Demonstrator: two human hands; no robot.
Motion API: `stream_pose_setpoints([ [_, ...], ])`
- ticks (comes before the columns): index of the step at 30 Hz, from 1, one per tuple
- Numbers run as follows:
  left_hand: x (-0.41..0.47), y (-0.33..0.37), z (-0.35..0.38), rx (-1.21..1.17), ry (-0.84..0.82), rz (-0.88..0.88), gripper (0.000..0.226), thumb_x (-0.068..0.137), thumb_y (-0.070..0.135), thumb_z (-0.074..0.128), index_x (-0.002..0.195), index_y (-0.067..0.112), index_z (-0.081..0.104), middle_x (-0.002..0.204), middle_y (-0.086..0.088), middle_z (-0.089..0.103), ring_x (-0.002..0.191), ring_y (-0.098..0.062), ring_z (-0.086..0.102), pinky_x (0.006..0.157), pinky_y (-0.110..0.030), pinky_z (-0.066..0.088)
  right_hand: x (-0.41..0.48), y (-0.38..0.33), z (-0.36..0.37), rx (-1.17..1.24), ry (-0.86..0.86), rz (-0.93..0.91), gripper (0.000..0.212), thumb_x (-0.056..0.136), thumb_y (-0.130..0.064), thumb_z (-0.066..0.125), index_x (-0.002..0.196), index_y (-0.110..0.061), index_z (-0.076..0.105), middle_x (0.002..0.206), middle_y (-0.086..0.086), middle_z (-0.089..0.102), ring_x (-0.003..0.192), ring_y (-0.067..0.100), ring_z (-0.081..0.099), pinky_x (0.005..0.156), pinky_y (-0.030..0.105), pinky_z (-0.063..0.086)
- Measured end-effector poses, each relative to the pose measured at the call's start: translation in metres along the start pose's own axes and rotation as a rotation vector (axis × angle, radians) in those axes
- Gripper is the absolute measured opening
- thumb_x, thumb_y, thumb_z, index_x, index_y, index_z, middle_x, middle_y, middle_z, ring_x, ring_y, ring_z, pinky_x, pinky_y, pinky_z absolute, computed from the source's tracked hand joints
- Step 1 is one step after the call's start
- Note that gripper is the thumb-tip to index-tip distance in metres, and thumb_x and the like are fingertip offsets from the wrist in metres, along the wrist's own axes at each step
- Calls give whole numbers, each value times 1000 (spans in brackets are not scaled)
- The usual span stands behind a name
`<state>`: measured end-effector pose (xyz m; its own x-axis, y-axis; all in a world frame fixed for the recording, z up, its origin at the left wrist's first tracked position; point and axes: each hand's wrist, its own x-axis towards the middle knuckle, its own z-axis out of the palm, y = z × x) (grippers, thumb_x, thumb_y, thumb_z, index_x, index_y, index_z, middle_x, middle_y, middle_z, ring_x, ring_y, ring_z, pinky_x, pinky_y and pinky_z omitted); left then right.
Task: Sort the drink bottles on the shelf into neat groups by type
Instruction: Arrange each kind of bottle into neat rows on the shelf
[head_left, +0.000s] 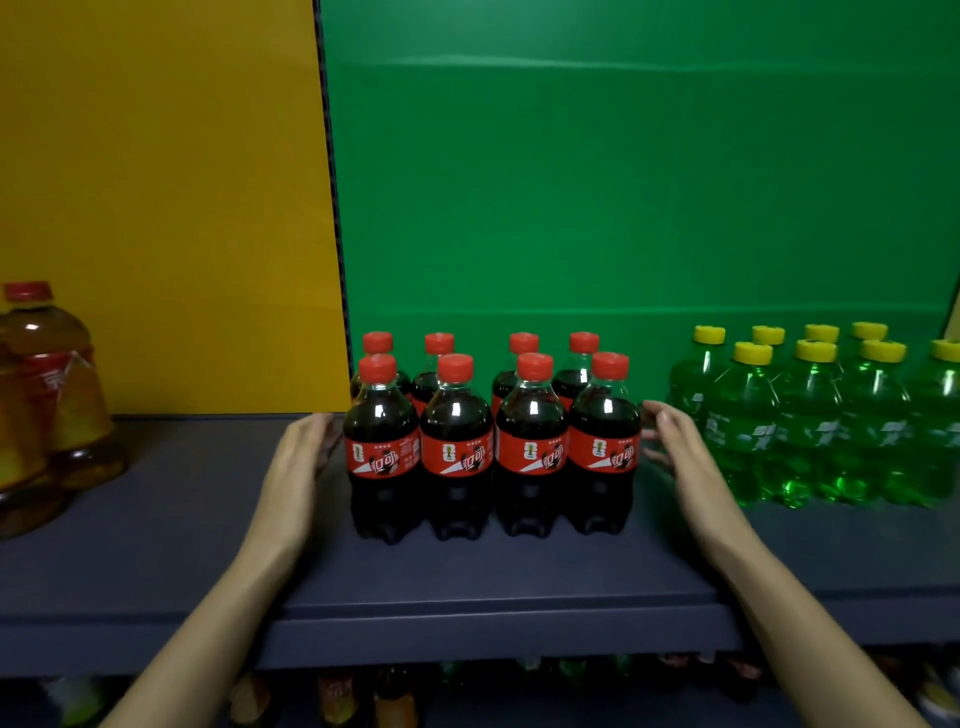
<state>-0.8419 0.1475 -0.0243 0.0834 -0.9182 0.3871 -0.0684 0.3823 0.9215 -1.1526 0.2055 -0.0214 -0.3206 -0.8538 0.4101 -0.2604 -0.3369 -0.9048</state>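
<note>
Several dark cola bottles (493, 441) with red caps and red labels stand in two tidy rows at the middle of the dark blue shelf (467, 577). My left hand (301, 462) is open, flat beside the leftmost front cola bottle. My right hand (680, 447) is open too, beside the rightmost front cola bottle, its fingertips close to the label. Several green soda bottles (826, 421) with yellow caps stand grouped at the right. Amber tea bottles (47, 400) with red caps stand at the far left.
A yellow panel (156, 182) and a green panel (623, 182) back the shelf. Bare shelf lies between the tea and the cola. A lower shelf (395, 696) holds more bottles, dim and blurred.
</note>
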Motion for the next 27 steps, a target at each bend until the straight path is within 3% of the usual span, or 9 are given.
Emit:
stream_pose_setpoints([
  [2,14,1,-7,-52,-46,-71,30,96,30,42,121,17,52,123,-7,57,118,-22,52,104,-34,37,14,4,-7,-30,-53,23,34,95,-29,41,128,-21,44,132,-3,47,126,15,43,107,30,32],
  [5,34,-3,-15,-28,-221,-183,49,85,8,58,132,17,46,130,-5,54,120,-20,52,106,-37,37,31,12,-10,-31,-207,108,41,92,-12,50,131,-16,44,135,2,49,120,15,49,102,29,39],
  [8,42,-4,-11,21,-324,-216,60,81,-6,58,134,16,45,116,-1,60,104,-14,58,83,-24,52,38,13,-6,-20,-293,155,38,90,-6,51,123,-24,48,124,-2,55,104,5,55,78,15,50],
  [10,45,-4,-6,64,-328,-189,60,80,-9,58,133,15,45,112,0,61,95,-7,58,65,-13,53,41,14,-5,-35,-305,165,40,88,0,51,121,-23,49,112,-5,59,96,1,56,65,8,50],
  [12,48,-6,-4,105,-323,-147,60,79,-11,59,133,11,45,111,0,61,93,-3,56,61,-9,51,43,13,-3,-62,-300,161,41,87,6,51,117,-22,49,103,-8,60,89,-1,56,59,6,48],
  [16,49,-5,-2,197,-317,-75,56,79,-10,60,130,10,46,98,14,58,88,4,53,61,-5,48,45,14,-1,-105,-303,137,43,86,9,51,114,-23,47,96,-14,58,86,-3,54,57,4,47],
  [23,47,-2,4,262,-323,-19,45,79,-11,60,114,16,49,91,15,57,83,4,52,60,-5,45,50,18,1,-164,-322,115,49,83,11,54,125,-13,48,104,-2,59,88,-4,55,63,3,47],
  [27,45,-3,2,287,-334,-9,43,80,-7,61,115,16,51,93,14,57,86,3,53,66,-12,43,48,15,0,-173,-345,98,44,85,9,53,121,-17,48,98,-9,59,87,-4,54,62,3,47],
])
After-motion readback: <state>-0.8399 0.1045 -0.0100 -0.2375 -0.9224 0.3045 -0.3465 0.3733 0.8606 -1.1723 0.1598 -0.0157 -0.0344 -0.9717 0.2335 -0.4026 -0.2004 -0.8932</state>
